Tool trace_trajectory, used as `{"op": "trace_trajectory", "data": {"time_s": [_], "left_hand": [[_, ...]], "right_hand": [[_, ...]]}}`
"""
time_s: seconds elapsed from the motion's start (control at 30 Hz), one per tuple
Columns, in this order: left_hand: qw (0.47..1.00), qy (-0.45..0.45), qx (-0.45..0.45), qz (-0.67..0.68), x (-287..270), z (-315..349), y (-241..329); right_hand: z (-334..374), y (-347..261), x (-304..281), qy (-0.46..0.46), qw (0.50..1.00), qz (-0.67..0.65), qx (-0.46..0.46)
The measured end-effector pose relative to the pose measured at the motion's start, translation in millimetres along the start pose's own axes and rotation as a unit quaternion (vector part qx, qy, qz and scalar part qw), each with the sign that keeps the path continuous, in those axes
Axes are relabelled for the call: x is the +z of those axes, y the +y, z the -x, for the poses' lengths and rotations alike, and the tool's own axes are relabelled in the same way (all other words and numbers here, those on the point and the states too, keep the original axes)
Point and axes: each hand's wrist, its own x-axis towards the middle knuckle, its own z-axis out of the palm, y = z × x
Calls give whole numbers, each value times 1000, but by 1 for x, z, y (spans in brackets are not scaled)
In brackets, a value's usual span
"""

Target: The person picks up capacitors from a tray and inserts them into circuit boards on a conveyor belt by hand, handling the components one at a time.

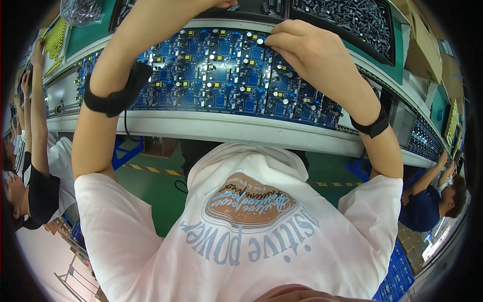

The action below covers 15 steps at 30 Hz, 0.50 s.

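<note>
My right hand (314, 48) is over the blue circuit boards (216, 75), its thumb and fingers pinched together at the boards' far edge. A round white-topped component (260, 41) stands right beside its fingertips. Whatever the pinch holds is hidden. My left hand (219, 4) is at the top edge, mostly cut off, with its fingertips drawn together above a dark tray (249, 8) of small black parts. I cannot make out what those fingers hold. The boards carry yellow blocks, blue discs and round cans. Black bands wrap both wrists; a cord hangs near the left one.
A pale metal rail (226, 123) runs along the boards' near side. A black bin (347, 22) heaped with dark leaded parts stands far right, near a cardboard box (422, 48). A clear plastic bag (80, 11) lies far left. Other people work at both sides.
</note>
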Motion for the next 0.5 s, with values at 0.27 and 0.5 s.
{"op": "trace_trajectory", "data": {"time_s": [0.27, 0.5], "left_hand": [[968, -43, -128, 212, -1, 21, -21], [975, -103, -68, 185, -7, 35, -40]], "right_hand": [[-15, 44, -61, 47, 977, 83, 189], [-11, 81, -49, -17, 982, 54, 178]]}}
